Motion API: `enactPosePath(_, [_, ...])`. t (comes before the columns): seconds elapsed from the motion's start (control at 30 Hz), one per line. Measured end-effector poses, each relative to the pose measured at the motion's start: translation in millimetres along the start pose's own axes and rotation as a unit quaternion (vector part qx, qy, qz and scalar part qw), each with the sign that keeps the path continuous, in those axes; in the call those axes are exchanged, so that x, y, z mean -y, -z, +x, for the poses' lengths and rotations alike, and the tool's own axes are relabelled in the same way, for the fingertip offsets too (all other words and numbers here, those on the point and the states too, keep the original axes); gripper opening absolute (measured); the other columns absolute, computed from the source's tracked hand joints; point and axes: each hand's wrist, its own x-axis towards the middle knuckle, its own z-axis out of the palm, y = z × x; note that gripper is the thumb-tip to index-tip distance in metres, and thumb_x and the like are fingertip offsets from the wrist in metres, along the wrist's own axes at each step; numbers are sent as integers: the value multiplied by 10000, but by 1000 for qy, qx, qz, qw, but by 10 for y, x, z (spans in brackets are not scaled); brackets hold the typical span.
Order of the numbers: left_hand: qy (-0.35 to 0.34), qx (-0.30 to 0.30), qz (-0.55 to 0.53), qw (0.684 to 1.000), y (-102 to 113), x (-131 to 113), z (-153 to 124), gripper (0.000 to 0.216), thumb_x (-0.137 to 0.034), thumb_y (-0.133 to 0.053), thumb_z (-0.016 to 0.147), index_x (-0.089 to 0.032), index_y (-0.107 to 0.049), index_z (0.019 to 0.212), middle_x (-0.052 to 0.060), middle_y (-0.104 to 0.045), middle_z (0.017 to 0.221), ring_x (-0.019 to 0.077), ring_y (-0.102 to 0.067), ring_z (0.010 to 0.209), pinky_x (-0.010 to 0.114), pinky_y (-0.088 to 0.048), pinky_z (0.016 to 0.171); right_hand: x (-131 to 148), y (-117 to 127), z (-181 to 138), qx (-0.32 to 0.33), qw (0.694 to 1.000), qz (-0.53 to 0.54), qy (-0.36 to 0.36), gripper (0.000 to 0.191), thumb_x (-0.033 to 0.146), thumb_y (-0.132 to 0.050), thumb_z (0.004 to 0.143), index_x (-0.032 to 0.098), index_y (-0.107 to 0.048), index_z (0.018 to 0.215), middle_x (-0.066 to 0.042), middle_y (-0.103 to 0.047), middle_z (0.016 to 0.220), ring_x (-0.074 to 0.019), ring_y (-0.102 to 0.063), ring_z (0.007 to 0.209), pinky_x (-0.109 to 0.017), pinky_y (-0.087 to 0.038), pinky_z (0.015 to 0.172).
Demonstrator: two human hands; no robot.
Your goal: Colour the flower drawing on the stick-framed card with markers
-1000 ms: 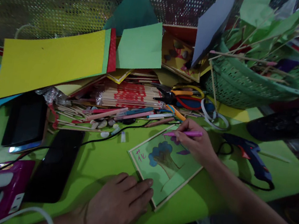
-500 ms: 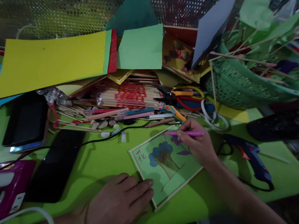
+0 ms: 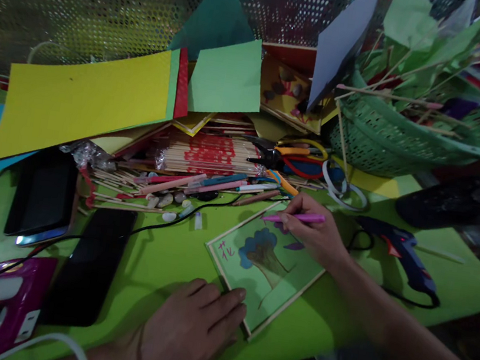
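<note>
A green card (image 3: 269,304) edged with thin wooden sticks lies tilted on the green table. It bears a drawn tree with a blue crown, purple shapes and purple-red written characters at its left. My right hand (image 3: 316,229) grips a purple marker pen (image 3: 306,218) in a writing hold, its tip at the upper part of the card. Part of the purple drawing is hidden under that hand. My left hand (image 3: 194,331) lies flat, fingers stretched out, with the fingertips on the card's lower left edge.
Behind the card lie several pens (image 3: 217,184), stones, wrapped sticks (image 3: 212,155) and scissors (image 3: 301,153). A glue gun (image 3: 408,254) is at right, below a green basket (image 3: 389,135). Phones (image 3: 91,266), a cable and a purple device (image 3: 27,293) sit at left. Coloured paper (image 3: 85,101) leans at the back.
My right hand has shifted slightly left with the purple marker pen, whose tip sits a little lower on the card. The left hand stays in place.
</note>
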Motion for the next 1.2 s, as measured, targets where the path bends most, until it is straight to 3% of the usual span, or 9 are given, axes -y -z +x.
enactPosePath(0.3, [-1,31,12,999,4,-11,-27,280,-340,-578,1035,-227,-650,1281,23,-712,1329,127,-637,925,310,-446,789,23,-4,12,-10,1000,17,-4,176,288,-724,768,218,-573,710,26,-604,616,-137,-529,556,-260,-393,518])
enactPosePath(0.57, [6,-23,-12,1000,29,-9,38,221,-307,-540,1059,-210,-681,1199,-15,-745,1280,136,-637,874,319,-432,761,22,3,10,-39,998,46,-3,173,287,-715,752,225,-560,705,30,-577,612,-138,-532,555,-260,-398,520])
enactPosePath(0.9, [5,5,-9,1000,-15,-11,-18,258,-321,-552,1054,-213,-659,1262,-17,-714,1341,140,-633,914,330,-425,788,42,-9,34,-43,999,15,1,168,303,-706,758,228,-564,711,29,-567,614,-135,-494,562,-263,-376,529])
enactPosePath(1.2, [2,-5,-8,1000,23,-5,15,245,-329,-592,1032,-211,-674,1231,-34,-725,1323,137,-622,888,323,-423,775,28,-23,42,-49,999,6,4,160,299,-708,746,226,-569,713,32,-555,619,-127,-473,558,-254,-354,515])
